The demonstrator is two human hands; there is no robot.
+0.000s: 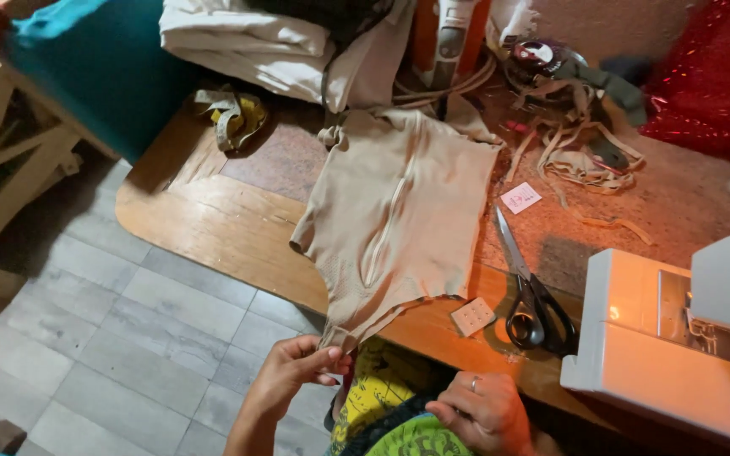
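A beige stretch garment [399, 211] with a centre zip lies spread on the wooden table [221, 224], its narrow lower end hanging over the front edge. My left hand [297, 367] pinches that lower end between thumb and fingers. My right hand [483, 412], with a ring on one finger, rests closed on green and yellow cloth [399, 422] in my lap; whether it grips anything I cannot tell.
Black-handled scissors [530, 291] and a small white hook strip [473, 316] lie right of the garment. A white sewing machine [686, 338] stands at the right. Fabric strips [580, 156], a tape measure [231, 116], folded cloth [255, 42] and red fabric [711, 76] crowd the back.
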